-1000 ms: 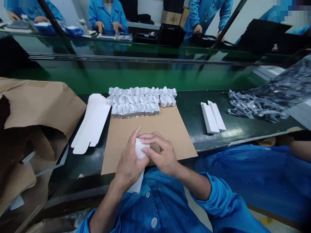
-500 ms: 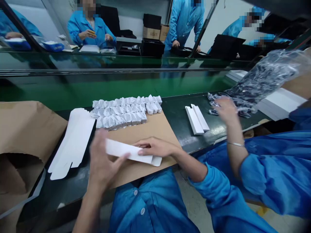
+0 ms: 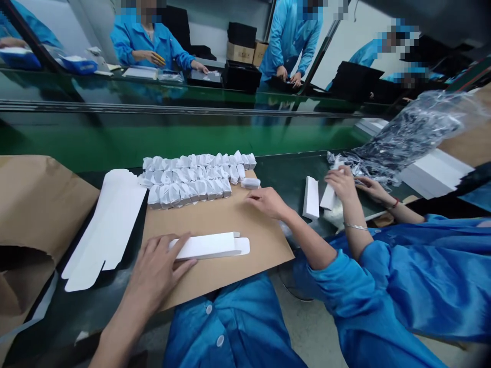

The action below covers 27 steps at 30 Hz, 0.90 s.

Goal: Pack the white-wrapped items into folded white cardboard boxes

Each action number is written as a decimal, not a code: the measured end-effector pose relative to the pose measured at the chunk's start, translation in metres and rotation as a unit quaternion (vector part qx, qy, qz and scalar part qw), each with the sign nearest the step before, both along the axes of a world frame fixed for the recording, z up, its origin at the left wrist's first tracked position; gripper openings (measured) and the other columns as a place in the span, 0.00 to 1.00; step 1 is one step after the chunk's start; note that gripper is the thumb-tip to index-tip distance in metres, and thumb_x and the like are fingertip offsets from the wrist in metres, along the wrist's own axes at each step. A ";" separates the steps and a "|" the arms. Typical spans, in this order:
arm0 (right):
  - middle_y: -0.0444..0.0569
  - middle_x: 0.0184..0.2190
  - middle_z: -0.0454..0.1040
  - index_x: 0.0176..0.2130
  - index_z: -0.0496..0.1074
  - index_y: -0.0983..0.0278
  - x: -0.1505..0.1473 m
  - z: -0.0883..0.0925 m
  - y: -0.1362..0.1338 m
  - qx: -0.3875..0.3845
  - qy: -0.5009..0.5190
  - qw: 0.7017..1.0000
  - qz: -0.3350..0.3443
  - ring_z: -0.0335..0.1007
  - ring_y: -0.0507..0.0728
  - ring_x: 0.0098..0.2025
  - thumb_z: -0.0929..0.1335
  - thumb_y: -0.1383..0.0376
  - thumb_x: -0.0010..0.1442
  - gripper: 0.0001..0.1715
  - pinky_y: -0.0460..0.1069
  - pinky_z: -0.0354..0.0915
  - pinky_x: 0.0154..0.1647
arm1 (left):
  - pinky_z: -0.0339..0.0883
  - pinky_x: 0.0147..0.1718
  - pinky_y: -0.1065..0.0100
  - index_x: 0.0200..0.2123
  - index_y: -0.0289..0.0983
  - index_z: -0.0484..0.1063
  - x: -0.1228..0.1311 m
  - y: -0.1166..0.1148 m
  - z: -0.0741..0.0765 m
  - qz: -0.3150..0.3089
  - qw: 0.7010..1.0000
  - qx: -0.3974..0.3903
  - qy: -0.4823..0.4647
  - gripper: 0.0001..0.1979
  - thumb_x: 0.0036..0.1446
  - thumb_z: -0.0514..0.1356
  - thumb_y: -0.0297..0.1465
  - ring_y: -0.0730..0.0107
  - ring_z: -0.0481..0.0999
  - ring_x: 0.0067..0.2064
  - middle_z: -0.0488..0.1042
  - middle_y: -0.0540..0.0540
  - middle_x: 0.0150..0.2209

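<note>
A folded white carton [image 3: 209, 245] lies on the brown cardboard sheet [image 3: 264, 232], its right end open with a flap sticking out. My left hand [image 3: 163, 263] grips the carton's left end between thumb and fingers. Over the sheet's right side, my right hand [image 3: 268, 202] is loosely open, fingers reaching left. Just beyond its fingertips a small white wrapped piece [image 3: 251, 183] lies on its side, apart from the rows. Several white paper-wrapped pieces [image 3: 187, 190] stand in rows along the sheet's far edge.
Flat white carton blanks [image 3: 109, 220] are stacked left, beside a large brown paper bag or box [image 3: 42, 199]. At right, a co-worker's hand [image 3: 343, 181] holds a white carton near another carton [image 3: 311, 198]. Clear plastic bags [image 3: 414, 133] lie behind. A green conveyor [image 3: 115, 135] runs across.
My right hand has left the carton and moved up and right to the wrapped pieces. One piece now lies tipped. My left hand has lowered the carton onto the sheet.
</note>
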State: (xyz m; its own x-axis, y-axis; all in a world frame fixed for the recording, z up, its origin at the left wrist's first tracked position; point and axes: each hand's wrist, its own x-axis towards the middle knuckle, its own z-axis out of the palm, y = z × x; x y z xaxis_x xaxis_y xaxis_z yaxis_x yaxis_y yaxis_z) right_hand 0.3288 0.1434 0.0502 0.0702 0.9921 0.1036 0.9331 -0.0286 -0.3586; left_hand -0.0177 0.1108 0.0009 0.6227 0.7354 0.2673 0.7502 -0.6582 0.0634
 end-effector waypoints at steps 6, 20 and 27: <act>0.53 0.56 0.72 0.54 0.72 0.64 0.022 0.012 0.006 0.010 -0.009 1.000 0.007 0.69 0.59 0.54 0.67 0.71 0.60 0.21 0.52 0.63 0.54 | 0.59 0.55 0.44 0.57 0.37 0.68 -0.005 0.000 0.002 -0.010 1.000 0.005 0.006 0.25 0.62 0.54 0.44 0.45 0.71 0.52 0.74 0.36 0.51; 0.56 0.46 0.72 0.54 0.71 0.63 -0.020 -0.005 -0.010 0.001 -0.021 0.996 0.085 0.67 0.65 0.51 0.69 0.73 0.51 0.29 0.57 0.62 0.54 | 0.47 0.63 0.42 0.61 0.37 0.64 0.029 -0.003 0.017 -0.073 0.997 -0.019 0.011 0.28 0.61 0.58 0.42 0.48 0.67 0.59 0.72 0.37 0.57; 0.53 0.52 0.72 0.55 0.64 0.62 -0.032 0.007 -0.071 0.110 0.198 0.974 0.017 0.70 0.59 0.50 0.66 0.69 0.58 0.25 0.54 0.67 0.52 | 0.69 0.44 0.58 0.57 0.38 0.69 0.045 0.007 0.018 -0.107 0.992 -0.058 -0.039 0.24 0.64 0.53 0.44 0.55 0.76 0.47 0.77 0.38 0.49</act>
State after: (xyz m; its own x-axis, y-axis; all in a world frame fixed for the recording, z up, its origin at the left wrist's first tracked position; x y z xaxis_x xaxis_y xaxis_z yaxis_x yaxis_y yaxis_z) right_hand 0.2964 0.0728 0.0575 0.1154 0.9513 0.2860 0.7190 0.1187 -0.6848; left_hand 0.0272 0.1179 0.0190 0.7482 0.6178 0.2420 0.5844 -0.7863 0.2006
